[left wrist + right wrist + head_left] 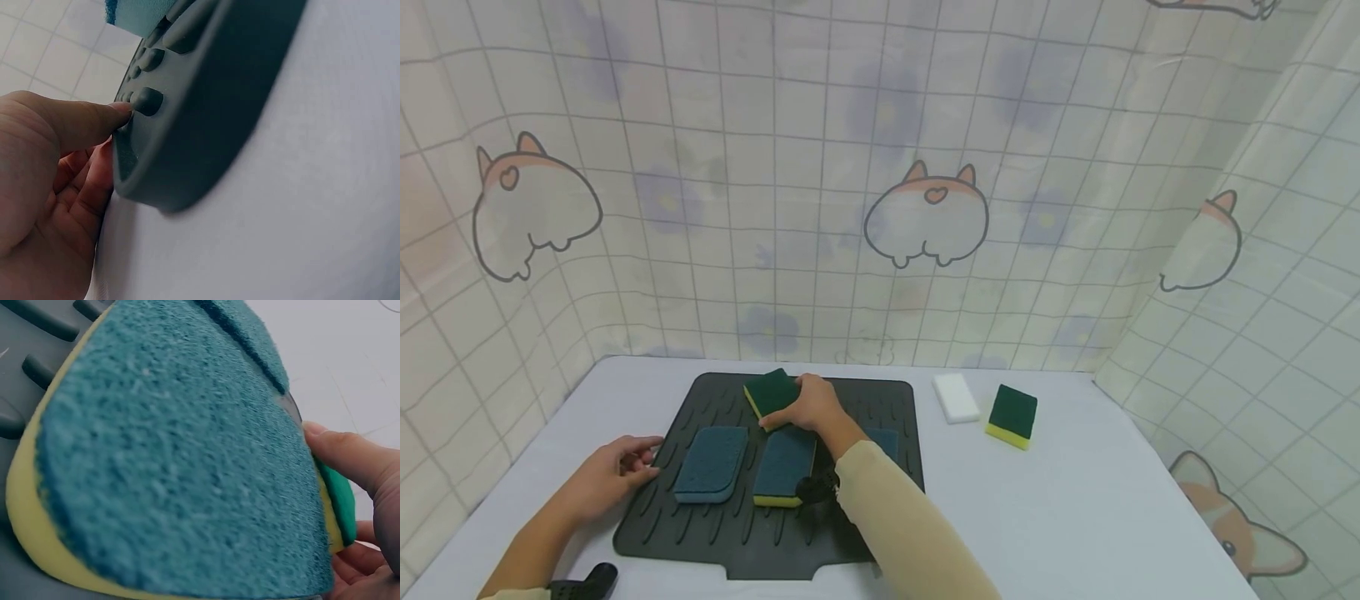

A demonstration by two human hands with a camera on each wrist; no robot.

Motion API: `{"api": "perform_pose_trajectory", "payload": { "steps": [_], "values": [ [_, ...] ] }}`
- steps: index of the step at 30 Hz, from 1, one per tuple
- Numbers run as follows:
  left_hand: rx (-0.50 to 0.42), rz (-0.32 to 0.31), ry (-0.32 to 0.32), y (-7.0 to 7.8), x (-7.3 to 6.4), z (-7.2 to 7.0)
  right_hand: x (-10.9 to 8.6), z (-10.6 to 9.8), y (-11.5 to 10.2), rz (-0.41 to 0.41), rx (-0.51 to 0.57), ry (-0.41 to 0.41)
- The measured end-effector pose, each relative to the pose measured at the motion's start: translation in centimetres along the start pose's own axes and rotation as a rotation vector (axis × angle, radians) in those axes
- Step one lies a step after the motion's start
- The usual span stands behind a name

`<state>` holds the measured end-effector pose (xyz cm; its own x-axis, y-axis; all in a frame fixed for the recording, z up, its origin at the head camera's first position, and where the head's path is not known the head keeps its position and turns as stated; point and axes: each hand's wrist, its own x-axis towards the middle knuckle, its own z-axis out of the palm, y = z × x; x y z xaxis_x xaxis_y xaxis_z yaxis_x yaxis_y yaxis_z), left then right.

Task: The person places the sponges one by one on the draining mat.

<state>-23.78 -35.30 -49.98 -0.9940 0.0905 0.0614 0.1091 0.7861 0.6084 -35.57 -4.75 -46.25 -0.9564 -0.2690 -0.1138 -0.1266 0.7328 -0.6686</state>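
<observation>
My right hand (816, 404) pinches a green and yellow scouring sponge (771, 393) near the back edge of a dark ridged drying mat (700, 533). Thumb and fingers lie on opposite sides of that sponge. Just in front is a blue-topped yellow sponge (785, 467), which fills much of the right wrist view. To its left lies a thick blue sponge (711, 465). Another blue sponge (883, 440) is partly hidden behind my right forearm. At the mat's left edge, my left hand (610, 475) grips the rim, thumb (103, 119) on top and fingers curled at the side.
Right of the mat, a white sponge (955, 397) lies on the white table (1075, 517) beside a second green and yellow sponge (1012, 414). A checked curtain (820, 167) with cartoon dogs stands behind the table and along both sides.
</observation>
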Motion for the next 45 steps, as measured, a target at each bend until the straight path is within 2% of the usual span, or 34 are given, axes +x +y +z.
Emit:
{"api": "perform_pose_trajectory", "payload": {
  "steps": [11, 24, 45],
  "values": [
    [0.0, -0.001, -0.007, -0.03, 0.01, -0.01, 0.36, -0.81, 0.7, -0.056, -0.035, -0.05],
    [-0.003, -0.008, -0.014, -0.17, -0.09, 0.11, 0.32, -0.65, 0.71, -0.093, 0.003, -0.054],
    [-0.004, -0.01, -0.018, -0.02, -0.05, 0.06, -0.15, -0.36, -0.03, -0.07, 0.088, -0.008]
  ]
}}
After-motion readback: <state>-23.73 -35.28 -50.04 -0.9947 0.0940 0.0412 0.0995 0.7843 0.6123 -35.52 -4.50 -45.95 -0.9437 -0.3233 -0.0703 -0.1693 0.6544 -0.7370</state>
